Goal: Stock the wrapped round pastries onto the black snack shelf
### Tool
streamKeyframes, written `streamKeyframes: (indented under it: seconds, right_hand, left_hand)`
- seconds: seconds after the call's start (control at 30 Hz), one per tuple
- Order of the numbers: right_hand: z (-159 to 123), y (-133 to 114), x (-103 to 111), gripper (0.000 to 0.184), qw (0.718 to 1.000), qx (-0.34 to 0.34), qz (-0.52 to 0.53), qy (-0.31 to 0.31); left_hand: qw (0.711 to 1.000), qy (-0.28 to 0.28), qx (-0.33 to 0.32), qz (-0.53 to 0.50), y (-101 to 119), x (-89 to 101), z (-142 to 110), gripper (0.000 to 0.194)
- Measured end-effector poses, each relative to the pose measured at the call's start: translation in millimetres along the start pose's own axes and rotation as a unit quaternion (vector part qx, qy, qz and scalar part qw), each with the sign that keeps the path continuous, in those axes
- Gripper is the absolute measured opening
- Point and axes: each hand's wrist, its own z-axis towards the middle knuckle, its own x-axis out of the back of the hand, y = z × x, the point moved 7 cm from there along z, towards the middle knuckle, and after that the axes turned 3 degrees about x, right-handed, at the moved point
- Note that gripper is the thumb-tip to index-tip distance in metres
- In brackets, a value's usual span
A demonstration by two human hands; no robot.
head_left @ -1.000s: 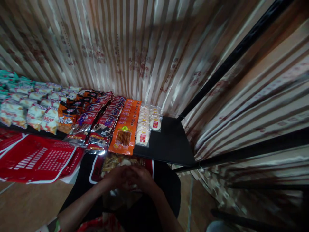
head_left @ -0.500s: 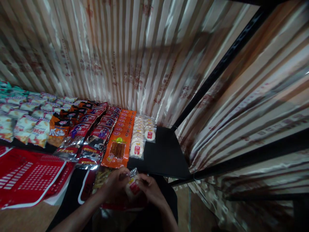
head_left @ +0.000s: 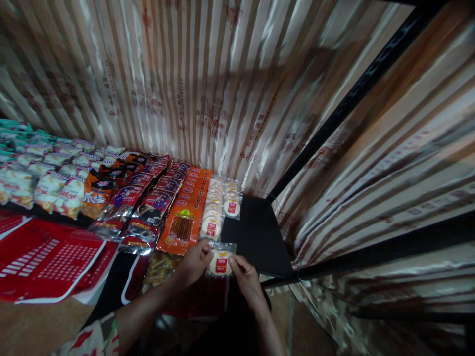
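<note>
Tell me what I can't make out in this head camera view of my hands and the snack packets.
Held packet, head view: its back faces away; its finest print is too small and blurred.
Yellowish snack pieces, head view: partly hidden by the left arm.
Flat orange packets, head view: rear ones mostly covered by those in front.
Green packets, head view: cut off by the picture's left edge.

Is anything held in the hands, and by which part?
Yes, a clear snack packet with a red label. The left hand pinches its left side, and the right hand pinches its right side.
</note>
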Motion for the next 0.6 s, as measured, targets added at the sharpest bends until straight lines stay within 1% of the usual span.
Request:
streamKeyframes:
  seconds: [0.17,0.3,0.47,0.6]
  right_hand:
    - [8,9,21,0.048,0.999,-0.013,-0.014,0.040]
    - [16,17,35,0.048,0.996,-0.019,-0.013,0.086]
    - [24,18,46,0.048,0.992,-0.034,-0.019,0.121]
    - [34,17,53,0.048,0.989,-0.023,-0.044,0.136]
  left_hand:
    - [0.997,0.022,0.002,0.080,7,-9.8,15,0.009]
    - [0.994,0.034,-0.004,0.101,11,-19.8,25,0.023]
    - [0.993,0.035,-0.002,0.115,17,-32.7,29,0.043]
    - [0.991,0.048,-0.025,0.123,25,-41.4,31,0.051]
